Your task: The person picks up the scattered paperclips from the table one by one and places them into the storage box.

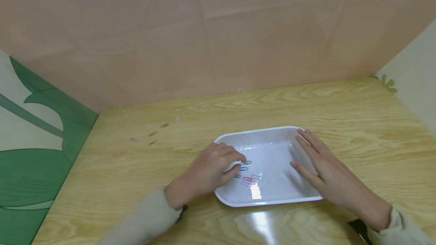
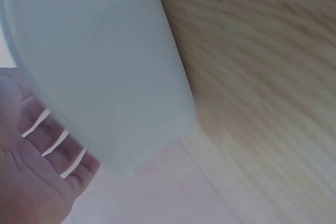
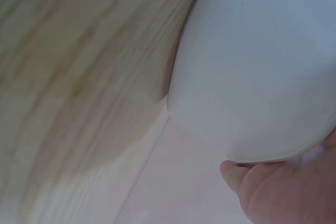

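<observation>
A white rectangular tray (image 1: 272, 202) lies on the table between my hands. At its left end are several paper clips: a green paper clip (image 1: 248, 162), a blue paper clip (image 1: 243, 169), a red paper clip (image 1: 249, 179) and pale ones. My left hand (image 1: 211, 167) reaches over the left rim, index fingertip and thumb bent toward the green and blue clips with a small gap between them. In the left wrist view its other fingers (image 2: 52, 135) spread beside the tray wall. My right hand (image 1: 330, 175) rests at the right rim, fingers straight, thumb over the inside.
Several more paper clips lie on the wooden table (image 1: 112, 184) to the left, among them an orange paper clip (image 1: 152, 134) and a whitish paper clip (image 1: 178, 119). A pinkish wall (image 1: 211, 41) closes the back, and a panel with green leaf shapes (image 1: 30, 177) borders the left side.
</observation>
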A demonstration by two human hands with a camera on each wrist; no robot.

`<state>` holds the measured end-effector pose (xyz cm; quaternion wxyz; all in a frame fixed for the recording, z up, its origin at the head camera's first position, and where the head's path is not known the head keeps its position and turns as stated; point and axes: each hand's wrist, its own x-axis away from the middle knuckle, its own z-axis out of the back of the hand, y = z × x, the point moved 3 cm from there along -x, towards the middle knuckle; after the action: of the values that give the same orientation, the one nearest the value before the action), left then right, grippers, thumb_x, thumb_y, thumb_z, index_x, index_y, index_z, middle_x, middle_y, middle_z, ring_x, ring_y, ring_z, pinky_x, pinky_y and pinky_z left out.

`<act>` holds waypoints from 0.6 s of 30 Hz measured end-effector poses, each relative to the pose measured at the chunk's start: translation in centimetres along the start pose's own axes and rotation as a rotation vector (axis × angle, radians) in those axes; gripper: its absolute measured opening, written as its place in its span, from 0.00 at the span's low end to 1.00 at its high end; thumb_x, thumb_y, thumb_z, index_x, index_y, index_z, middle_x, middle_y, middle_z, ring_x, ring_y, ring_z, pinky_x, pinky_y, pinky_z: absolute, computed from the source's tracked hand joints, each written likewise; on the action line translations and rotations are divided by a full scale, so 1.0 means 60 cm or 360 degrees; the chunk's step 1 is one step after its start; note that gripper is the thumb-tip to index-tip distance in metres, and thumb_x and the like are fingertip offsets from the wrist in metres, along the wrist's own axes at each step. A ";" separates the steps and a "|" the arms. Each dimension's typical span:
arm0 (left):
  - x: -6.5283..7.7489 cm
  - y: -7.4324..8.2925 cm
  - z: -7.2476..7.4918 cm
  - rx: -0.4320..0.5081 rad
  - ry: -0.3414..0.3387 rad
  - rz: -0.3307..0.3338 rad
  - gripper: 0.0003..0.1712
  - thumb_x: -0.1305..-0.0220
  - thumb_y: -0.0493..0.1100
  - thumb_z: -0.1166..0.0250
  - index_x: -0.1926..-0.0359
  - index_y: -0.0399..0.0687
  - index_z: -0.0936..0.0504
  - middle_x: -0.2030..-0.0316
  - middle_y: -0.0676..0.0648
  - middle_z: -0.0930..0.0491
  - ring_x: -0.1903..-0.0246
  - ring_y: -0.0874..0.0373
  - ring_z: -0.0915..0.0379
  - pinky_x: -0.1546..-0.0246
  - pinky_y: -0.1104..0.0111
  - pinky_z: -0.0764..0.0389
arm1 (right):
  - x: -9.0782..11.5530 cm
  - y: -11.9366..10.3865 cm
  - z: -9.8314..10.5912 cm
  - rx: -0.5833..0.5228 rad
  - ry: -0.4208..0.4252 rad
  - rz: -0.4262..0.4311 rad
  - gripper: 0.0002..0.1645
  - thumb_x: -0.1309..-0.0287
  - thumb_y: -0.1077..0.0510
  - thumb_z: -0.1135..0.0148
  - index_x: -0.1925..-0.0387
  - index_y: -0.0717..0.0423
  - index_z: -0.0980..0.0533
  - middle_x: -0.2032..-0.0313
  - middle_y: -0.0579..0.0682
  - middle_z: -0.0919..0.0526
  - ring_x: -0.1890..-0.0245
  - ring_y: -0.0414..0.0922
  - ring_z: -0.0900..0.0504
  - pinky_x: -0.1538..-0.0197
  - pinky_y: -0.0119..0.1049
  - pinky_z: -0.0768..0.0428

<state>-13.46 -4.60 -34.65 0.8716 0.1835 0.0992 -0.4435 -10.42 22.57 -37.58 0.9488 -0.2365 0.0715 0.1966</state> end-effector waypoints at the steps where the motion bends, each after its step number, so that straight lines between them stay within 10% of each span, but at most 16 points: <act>1: 0.003 -0.003 0.004 0.0022 0.0003 0.0017 0.08 0.39 0.39 0.32 0.58 0.52 0.14 0.61 0.56 0.13 0.57 0.60 0.20 0.52 0.67 0.20 | 0.000 0.000 0.000 0.0001 0.0005 0.0005 0.42 0.31 0.48 0.43 0.25 0.61 0.46 0.23 0.60 0.47 0.22 0.55 0.51 0.20 0.31 0.63; 18: 0.048 -0.041 0.041 -0.0084 0.0185 0.0064 0.10 0.43 0.36 0.29 0.59 0.49 0.14 0.62 0.54 0.13 0.61 0.60 0.20 0.57 0.66 0.18 | 0.000 0.001 -0.001 0.0003 0.0028 0.0037 0.42 0.31 0.49 0.42 0.25 0.62 0.45 0.23 0.59 0.47 0.22 0.55 0.51 0.21 0.27 0.64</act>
<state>-13.70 -9.06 -33.92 0.8776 0.1878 0.1577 -0.4119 -10.42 22.59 -37.63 0.9460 -0.2365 0.0828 0.2054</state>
